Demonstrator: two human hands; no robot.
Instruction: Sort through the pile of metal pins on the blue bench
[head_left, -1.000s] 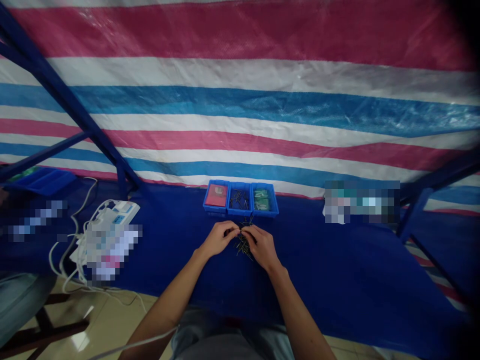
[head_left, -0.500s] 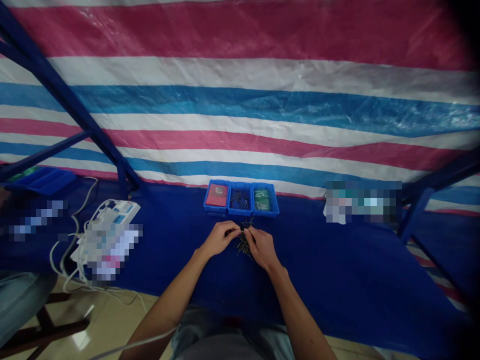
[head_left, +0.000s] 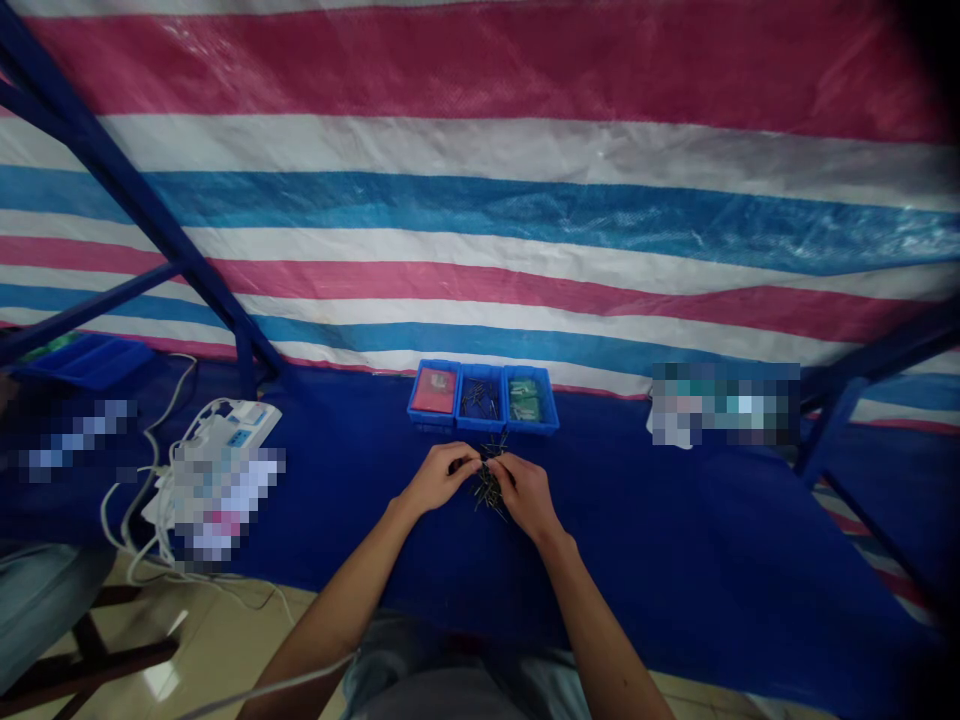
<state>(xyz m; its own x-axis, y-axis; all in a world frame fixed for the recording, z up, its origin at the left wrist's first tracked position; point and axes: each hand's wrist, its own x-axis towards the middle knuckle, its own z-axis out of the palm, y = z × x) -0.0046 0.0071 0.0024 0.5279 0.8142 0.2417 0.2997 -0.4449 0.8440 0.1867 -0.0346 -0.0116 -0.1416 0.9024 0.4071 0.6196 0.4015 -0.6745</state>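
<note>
I see both hands meeting just in front of the row of three small blue plastic bins [head_left: 483, 398], which I take as my landmark on the dark blue cloth-covered tabletop [head_left: 675, 540]. My left hand [head_left: 438, 478] is curled, its fingertips pressed together as if pinching something small at the point where it meets the other hand; I cannot tell exactly what sits between them. My right hand [head_left: 523, 494] is likewise curled with the fingers drawn in, resting against the loose pile of thin dark metal pins [head_left: 487, 487] that lies just in front of the bins, between the two hands. A few pins stick out toward the bins. Of the bins, the left one holds something red, the middle one more dark pins, and the right one pale green pieces. Well to the left of the bins lies a white power strip with tangled white cables [head_left: 225, 440] at the tabletop edge. Behind the bins hangs a striped tarpaulin of pink, white and blue [head_left: 480, 200], and a dark blue metal frame strut [head_left: 142, 215] slants down to the left of them.
</note>
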